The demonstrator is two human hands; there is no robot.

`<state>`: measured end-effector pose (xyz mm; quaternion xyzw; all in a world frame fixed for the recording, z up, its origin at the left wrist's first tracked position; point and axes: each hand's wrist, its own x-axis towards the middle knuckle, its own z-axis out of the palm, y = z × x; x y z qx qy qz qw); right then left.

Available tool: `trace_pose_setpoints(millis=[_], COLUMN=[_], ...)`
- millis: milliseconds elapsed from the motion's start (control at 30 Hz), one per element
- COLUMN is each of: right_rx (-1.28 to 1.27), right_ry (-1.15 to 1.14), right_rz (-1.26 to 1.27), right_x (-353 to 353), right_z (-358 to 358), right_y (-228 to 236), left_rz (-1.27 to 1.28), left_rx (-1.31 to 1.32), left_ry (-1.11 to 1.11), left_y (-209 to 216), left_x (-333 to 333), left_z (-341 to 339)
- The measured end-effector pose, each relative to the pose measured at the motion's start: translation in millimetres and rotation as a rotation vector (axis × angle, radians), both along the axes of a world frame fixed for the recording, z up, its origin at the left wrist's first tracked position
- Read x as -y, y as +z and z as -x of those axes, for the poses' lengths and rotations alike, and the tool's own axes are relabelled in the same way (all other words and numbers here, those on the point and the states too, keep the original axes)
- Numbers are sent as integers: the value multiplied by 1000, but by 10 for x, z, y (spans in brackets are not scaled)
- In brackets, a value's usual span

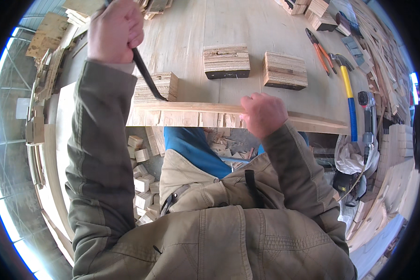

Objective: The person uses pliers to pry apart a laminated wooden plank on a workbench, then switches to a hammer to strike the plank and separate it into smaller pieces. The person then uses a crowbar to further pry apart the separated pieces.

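My left hand [116, 35], raised at the upper left, is closed in a fist round a black pry bar [147, 77]. The bar slants down to the right, and its tip rests at the back edge of a long wooden strip [196, 108], by a plywood block [161, 86]. My right hand [264, 114] grips that strip right of its middle, the fingers curled over it. The strip lies along the near edge of the wooden table [186, 32]. Two more stacked-layer blocks with dark undersides, a left one [226, 60] and a right one [284, 70], stand behind it.
Orange-handled pliers [321, 51] and a hammer with a yellow and blue handle [349, 100] lie at the right, near a grey and black power tool [368, 121]. More blocks [319, 14] are at the far right. Wood offcuts [144, 186] litter the floor below.
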<state>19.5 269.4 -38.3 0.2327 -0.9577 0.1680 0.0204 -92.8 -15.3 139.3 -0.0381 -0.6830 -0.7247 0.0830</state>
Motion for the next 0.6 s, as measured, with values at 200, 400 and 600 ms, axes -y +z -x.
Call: trace_pose_setpoints(millis=[200,400,600], right_rx=[48,88,95], right_ry=[5,20,8], right_rz=[-2,-73,-94], right_x=[-27,-19,-15], right_z=[41,109,102], right_y=[10,74,82], left_rz=[-80,-145,-163], left_rx=[-81,-150,-161], left_ry=[-1,-12,-47], left_y=[106,130,151], left_x=[252,464,518], left_z=[-303,-485,-559])
